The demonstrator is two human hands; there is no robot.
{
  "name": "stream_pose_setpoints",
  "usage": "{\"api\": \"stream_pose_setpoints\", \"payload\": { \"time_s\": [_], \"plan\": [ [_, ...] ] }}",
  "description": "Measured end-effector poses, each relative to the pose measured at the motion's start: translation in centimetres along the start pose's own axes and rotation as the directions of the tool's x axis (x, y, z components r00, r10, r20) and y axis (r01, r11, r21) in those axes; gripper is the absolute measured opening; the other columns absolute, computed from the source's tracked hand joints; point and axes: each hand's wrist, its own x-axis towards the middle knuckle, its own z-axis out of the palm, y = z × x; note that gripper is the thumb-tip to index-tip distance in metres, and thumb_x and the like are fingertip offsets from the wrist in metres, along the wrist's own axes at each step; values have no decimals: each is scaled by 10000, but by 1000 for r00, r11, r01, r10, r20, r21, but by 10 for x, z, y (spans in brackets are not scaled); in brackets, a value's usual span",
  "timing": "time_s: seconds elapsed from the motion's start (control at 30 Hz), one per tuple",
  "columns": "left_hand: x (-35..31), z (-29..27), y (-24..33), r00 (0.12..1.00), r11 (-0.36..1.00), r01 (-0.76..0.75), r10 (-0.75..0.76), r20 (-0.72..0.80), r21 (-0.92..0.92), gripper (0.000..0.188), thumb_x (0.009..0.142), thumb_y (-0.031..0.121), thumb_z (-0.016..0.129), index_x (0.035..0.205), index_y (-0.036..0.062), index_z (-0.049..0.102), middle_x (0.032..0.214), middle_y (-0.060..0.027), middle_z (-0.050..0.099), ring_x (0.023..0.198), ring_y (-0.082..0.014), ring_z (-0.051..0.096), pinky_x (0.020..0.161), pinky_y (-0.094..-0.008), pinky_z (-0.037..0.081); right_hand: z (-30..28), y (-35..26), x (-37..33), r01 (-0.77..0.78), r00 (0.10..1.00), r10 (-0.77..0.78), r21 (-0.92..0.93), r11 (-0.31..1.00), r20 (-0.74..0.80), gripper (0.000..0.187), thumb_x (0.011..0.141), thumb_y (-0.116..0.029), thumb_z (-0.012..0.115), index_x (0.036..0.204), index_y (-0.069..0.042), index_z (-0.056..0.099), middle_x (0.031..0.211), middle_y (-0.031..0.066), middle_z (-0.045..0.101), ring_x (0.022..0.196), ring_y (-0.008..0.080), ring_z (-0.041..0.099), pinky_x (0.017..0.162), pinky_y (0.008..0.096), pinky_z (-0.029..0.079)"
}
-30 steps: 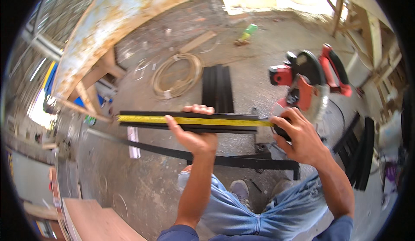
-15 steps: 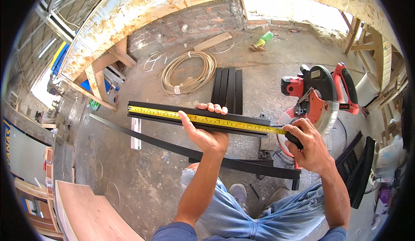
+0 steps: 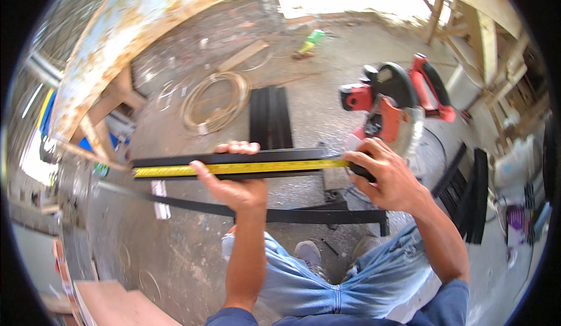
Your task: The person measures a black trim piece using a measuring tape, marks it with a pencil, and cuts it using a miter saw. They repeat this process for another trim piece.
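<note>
A straight, matte-black grooved profile (image 3: 169, 160) lies crosswise in front of the person's body, above the floor (image 3: 193, 250), with one yellow, dark-marked tape blade (image 3: 286, 166) stretched along it. The left hand (image 3: 241, 193) curls firmly around both from below, thumb on the blade, fingers over the far edge. The right hand (image 3: 388, 177) closes around one dark tape case (image 3: 362, 172) just past the profile's right end. The profile hides the near ends of at least three black lengths (image 3: 270, 115); the right hand partly blocks one red-and-black miter saw (image 3: 390, 113). One tan coil (image 3: 189, 107) lies far left, one long black strip (image 3: 315, 217) nearer.
</note>
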Motion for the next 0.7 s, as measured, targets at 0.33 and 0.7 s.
{"api": "stream_pose_setpoints", "payload": {
  "time_s": [0.33,0.7],
  "plan": [
    [0,-5,0,999,997,40,-42,34,64,595,972,639,481,961,48,543,876,-77,483,843,-216,468,825,-351,445,3,4,-8,12,998,-12,-3,1000,-67,382,832,-155,681,1183,-25,605,1000,158,566,959,333,590,837,432,498],
    [-2,-8,5,994,997,63,-66,88,33,576,982,585,491,975,12,554,890,-96,470,884,-236,463,902,-380,442,6,2,-9,29,995,-33,-39,999,-93,438,805,-171,723,1207,-27,623,1030,141,582,970,309,595,845,429,510]
  ]
}}
